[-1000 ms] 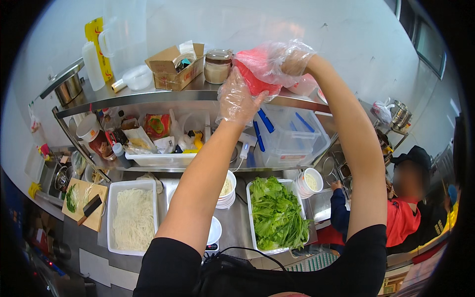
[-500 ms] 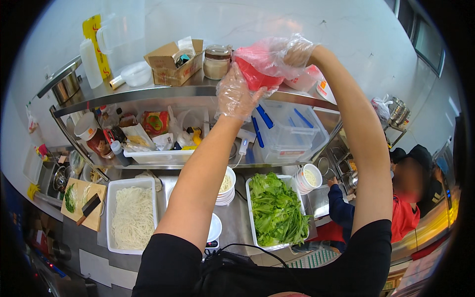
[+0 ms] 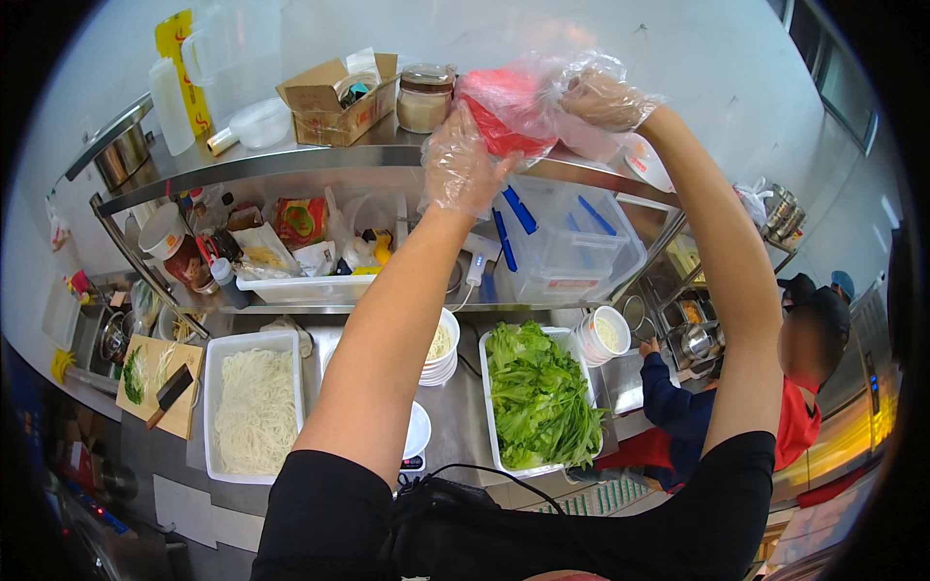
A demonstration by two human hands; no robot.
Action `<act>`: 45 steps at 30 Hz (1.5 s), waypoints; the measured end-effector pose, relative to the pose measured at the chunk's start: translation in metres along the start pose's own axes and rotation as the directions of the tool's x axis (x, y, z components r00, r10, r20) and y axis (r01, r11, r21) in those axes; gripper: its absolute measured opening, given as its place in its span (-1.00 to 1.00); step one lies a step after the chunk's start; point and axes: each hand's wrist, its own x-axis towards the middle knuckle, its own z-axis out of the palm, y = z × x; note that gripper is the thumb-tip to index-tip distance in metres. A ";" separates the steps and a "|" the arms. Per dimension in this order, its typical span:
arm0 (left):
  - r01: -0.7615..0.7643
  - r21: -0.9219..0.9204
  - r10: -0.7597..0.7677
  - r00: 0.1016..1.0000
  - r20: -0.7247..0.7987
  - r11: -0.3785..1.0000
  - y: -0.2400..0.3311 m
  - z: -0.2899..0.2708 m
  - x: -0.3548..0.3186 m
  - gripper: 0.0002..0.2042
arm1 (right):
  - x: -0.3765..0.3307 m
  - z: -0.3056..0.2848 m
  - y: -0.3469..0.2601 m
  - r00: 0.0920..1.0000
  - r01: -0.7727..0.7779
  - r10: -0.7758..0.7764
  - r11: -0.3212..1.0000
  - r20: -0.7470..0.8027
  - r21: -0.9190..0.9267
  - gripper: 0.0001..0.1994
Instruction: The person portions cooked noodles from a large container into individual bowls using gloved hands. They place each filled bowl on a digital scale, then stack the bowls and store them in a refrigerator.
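Note:
Both my hands wear thin clear plastic gloves and are raised to the top steel shelf. My left hand [image 3: 463,165] is closed on the near left edge of a red packet [image 3: 506,105], which is partly wrapped in crinkled clear plastic; its exact kind does not show. On the packet's right side, my right hand [image 3: 603,97] has its fingers curled into the clear plastic film [image 3: 550,85], which stretches between the hand and the packet. Just left of the packet stands a lidded glass jar [image 3: 424,97]. Beside the jar sits an open cardboard box [image 3: 341,105].
Below are a tray of white noodles [image 3: 254,407], a tray of green lettuce [image 3: 539,397], stacked white cups [image 3: 603,335] and a cleaver [image 3: 172,391] on a cutting board. Clear bins [image 3: 572,247] fill the lower shelf's right. A co-worker [image 3: 678,416] stands at right.
My right hand has moved slightly right, away from the red packet, and the clear film between them is drawn out further. My left hand keeps its hold on the packet.

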 end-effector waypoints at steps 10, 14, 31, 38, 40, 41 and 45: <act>-0.014 0.055 0.015 1.000 -0.025 0.998 -0.005 0.003 -0.001 0.10 | -0.039 0.001 -0.011 1.000 0.005 0.015 0.745 -0.024 0.667 -0.76; -0.015 0.082 0.015 1.000 -0.003 0.997 -0.002 0.007 -0.002 0.11 | -0.040 -0.002 -0.001 0.989 -0.142 0.138 0.820 0.050 0.555 -0.73; 0.017 0.097 -0.022 0.998 0.055 0.995 -0.004 -0.001 -0.002 0.08 | -0.014 0.031 -0.019 0.914 0.076 -0.144 0.979 -0.378 -0.189 -0.75; 0.037 0.038 -0.040 0.994 0.103 0.999 0.001 -0.002 0.000 0.08 | -0.025 0.045 0.011 0.882 0.240 -0.194 0.969 -0.430 0.055 -0.69; 0.046 0.046 -0.050 0.994 0.101 0.998 -0.001 -0.004 -0.002 0.08 | -0.028 0.043 0.003 0.839 0.323 -0.252 0.944 -0.482 0.069 -0.68; 0.052 0.052 -0.057 0.993 0.099 0.997 -0.003 -0.006 -0.002 0.08 | -0.031 0.041 -0.005 0.815 0.361 -0.272 0.929 -0.511 0.081 -0.68; 0.027 0.071 -0.034 0.995 0.093 0.997 -0.005 -0.005 -0.004 0.07 | -0.036 0.045 -0.013 0.873 0.196 -0.135 0.977 -0.468 0.085 -0.67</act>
